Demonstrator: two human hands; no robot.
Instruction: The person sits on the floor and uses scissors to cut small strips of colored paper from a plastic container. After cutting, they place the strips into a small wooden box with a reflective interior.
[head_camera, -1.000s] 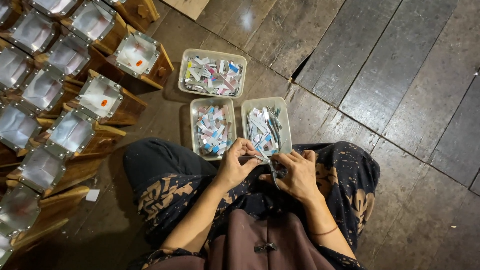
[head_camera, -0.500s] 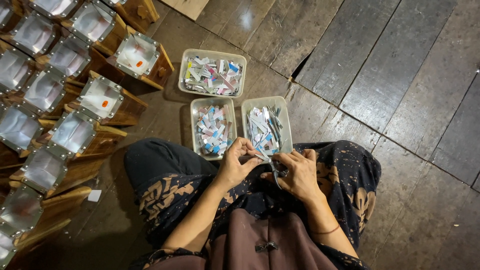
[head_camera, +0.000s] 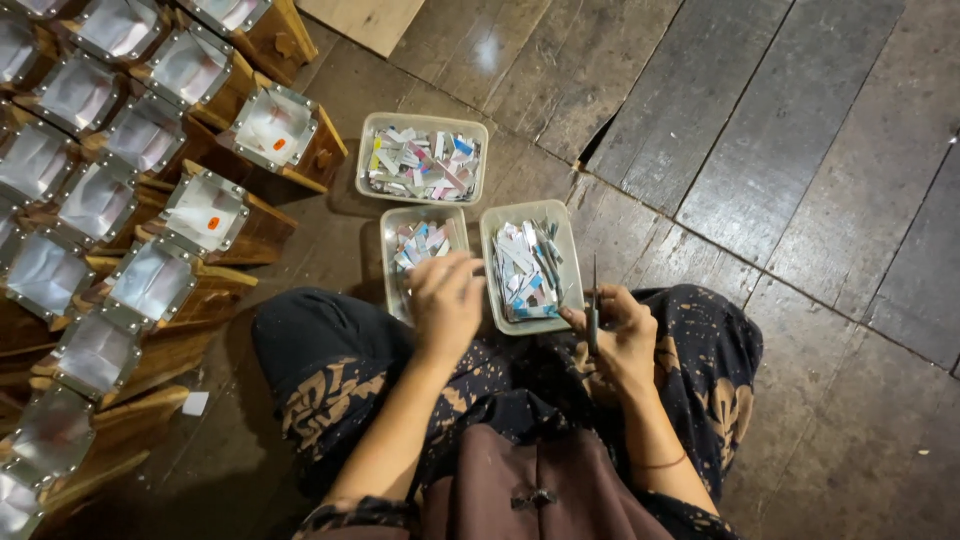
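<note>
I sit on a dark wooden floor with three grey trays in front of my knees. My left hand (head_camera: 446, 298) hovers over the small left tray (head_camera: 391, 272) of coloured paper bits, fingers bent down into it; whether it holds a piece is hidden. My right hand (head_camera: 618, 335) rests on my lap and grips a thin dark pointed tool (head_camera: 593, 300), tip upward, beside the right tray (head_camera: 567, 262) of paper strips. A third, wider tray (head_camera: 372, 150) of mixed strips lies farther away.
Rows of wooden boxes with shiny metal-framed tops (head_camera: 205, 212) fill the left side, two with orange dots. A pale board (head_camera: 365, 20) lies at the top. A gap shows between floor planks (head_camera: 597, 145). A small white scrap (head_camera: 195, 403) lies by my left knee.
My hands have come apart: the left moved away from the right and out over the small left tray. The right hand stays on my lap, the tool now pointing up.
</note>
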